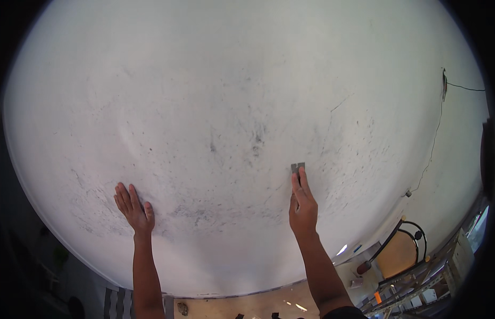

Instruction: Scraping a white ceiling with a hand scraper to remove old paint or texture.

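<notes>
A white wall (247, 80) fills most of the view, marked with dark scuffs and specks. My left hand (134, 208) lies flat against it at the lower left, fingers stretched upward and holding nothing. At the right of centre, my right hand (302, 204) grips a small flat grey piece (298, 167) and has it up at the wall. Its top edge shows beyond the fingertips; whether it is sandpaper or a scraper blade I cannot tell. Dark scuffs (256, 141) lie between the hands and higher up.
On the right wall, a thin dark cable (432, 146) hangs to a small dark fitting (408, 194). A chair (399, 252) with a tan back and black frame stands at the lower right, beside a cluttered metal rack (425, 290). A small stone-like lump (182, 308) lies on the tan floor (221, 308).
</notes>
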A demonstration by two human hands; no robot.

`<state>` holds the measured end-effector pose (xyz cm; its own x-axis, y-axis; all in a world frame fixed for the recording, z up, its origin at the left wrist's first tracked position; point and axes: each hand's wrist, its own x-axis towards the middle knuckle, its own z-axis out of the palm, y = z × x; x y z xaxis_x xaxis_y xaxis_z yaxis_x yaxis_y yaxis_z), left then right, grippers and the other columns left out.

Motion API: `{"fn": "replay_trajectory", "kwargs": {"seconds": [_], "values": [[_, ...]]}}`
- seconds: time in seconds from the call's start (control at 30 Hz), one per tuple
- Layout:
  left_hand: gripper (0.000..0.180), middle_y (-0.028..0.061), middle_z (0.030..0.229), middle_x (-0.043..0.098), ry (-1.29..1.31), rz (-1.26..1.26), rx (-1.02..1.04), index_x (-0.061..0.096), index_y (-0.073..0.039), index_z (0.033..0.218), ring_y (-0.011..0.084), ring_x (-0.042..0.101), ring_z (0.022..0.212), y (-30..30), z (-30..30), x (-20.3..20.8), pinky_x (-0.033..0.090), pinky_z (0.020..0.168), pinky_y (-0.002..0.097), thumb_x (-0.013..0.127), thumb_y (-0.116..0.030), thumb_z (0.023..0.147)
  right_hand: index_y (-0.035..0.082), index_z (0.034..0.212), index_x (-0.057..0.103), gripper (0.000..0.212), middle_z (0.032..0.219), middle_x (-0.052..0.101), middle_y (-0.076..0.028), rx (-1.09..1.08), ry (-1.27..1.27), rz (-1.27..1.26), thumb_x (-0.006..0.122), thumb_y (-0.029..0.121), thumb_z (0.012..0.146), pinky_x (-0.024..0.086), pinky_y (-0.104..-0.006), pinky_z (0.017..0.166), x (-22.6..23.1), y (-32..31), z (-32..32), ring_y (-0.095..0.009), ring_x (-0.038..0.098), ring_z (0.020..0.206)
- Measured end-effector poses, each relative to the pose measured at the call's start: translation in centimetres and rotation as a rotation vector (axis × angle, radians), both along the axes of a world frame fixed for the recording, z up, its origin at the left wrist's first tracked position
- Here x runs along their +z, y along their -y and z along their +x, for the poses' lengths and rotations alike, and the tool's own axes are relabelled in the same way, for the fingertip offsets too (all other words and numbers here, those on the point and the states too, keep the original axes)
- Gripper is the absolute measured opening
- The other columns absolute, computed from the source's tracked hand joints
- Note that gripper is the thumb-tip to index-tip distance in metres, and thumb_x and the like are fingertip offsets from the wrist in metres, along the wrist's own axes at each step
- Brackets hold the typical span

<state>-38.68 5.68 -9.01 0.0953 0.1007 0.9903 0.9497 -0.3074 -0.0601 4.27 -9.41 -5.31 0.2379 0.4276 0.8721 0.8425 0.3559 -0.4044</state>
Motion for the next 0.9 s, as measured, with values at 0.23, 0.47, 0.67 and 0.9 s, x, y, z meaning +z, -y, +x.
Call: {"fn": "replay_trajectory", "kwargs": {"seconds": [0.23,0.47,0.67,0.9], "values": [[0.066,0.0234,0.162,0.026,-0.02,0.015,-0.03,0.035,-0.003,0.154,0.0411,0.022,0.151,-0.6,-0.9,-0.1,0.015,0.121,0.0562,0.031,-0.048,0.107,0.006,0.141,0.056,0.051,0.154,0.044,-0.02,0.005,0.065,0.079,0.054,-0.01,0.092,0.055,-0.0345,0.093,1.4,-0.9,-2.9,-0.037,0.055,0.129],[0.064,0.0242,0.162,0.027,-0.036,0.012,-0.037,0.036,-0.003,0.154,0.0414,0.022,0.151,-0.6,-1.4,-0.2,0.016,0.121,0.0566,0.034,-0.045,0.106,0.007,0.14,0.057,0.051,0.154,0.044,-0.015,0.0,0.048,-0.078,0.056,-0.008,0.091,0.057,-0.0349,0.086,-4.3,-0.9,-7.5,-0.036,0.062,0.121],[0.064,0.0252,0.162,0.026,-0.026,-0.041,-0.058,0.037,-0.002,0.153,0.0416,0.02,0.151,-0.2,-1.6,-0.4,0.013,0.122,0.0561,0.042,-0.04,0.102,0.009,0.141,0.057,0.051,0.154,0.045,-0.014,0.008,0.02,-0.038,0.057,-0.007,0.092,0.058,-0.0358,0.083,0.5,-1.0,-9.2,-0.034,0.064,0.119],[0.065,0.0253,0.162,0.026,-0.051,-0.038,-0.109,0.039,-0.002,0.152,0.0418,0.02,0.152,-0.6,-1.8,-0.4,0.012,0.122,0.0556,0.042,-0.041,0.1,0.01,0.142,0.056,0.05,0.155,0.045,-0.011,-0.1,0.097,0.014,0.056,-0.004,0.094,0.058,-0.0344,0.082,-2.2,-1.6,-10.6,-0.033,0.064,0.118]]}}
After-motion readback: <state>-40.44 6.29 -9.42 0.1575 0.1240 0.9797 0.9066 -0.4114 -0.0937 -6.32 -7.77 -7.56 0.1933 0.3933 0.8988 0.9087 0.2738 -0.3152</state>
